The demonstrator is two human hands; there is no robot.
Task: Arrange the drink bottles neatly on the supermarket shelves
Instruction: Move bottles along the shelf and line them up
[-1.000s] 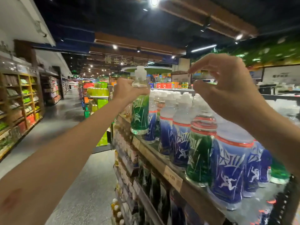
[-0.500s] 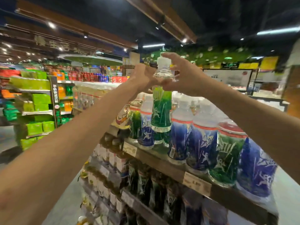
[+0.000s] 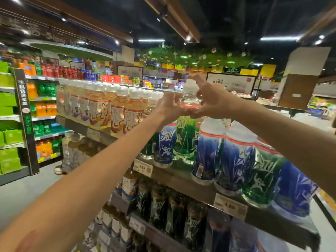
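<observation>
Top wooden shelf (image 3: 183,176): blue- and green-labelled clear plastic drink bottles (image 3: 234,157) mostly ranked upright, colours mixed; a gap remains near the front edge. In hand: one green-labelled clear bottle with white cap (image 3: 186,131), upright above that gap. Left hand (image 3: 170,108) and right hand (image 3: 211,102) both clasp its neck.

1. the left hand (image 3: 168,108) and right hand (image 3: 211,100) cover the shoulder of the clear green-labelled plastic bottle (image 3: 185,135) they hold.
2. below the grip, its base sits behind neighbouring blue-labelled bottles (image 3: 209,151).
3. lower dark bottles (image 3: 174,211) are blurred, labels unreadable.
</observation>
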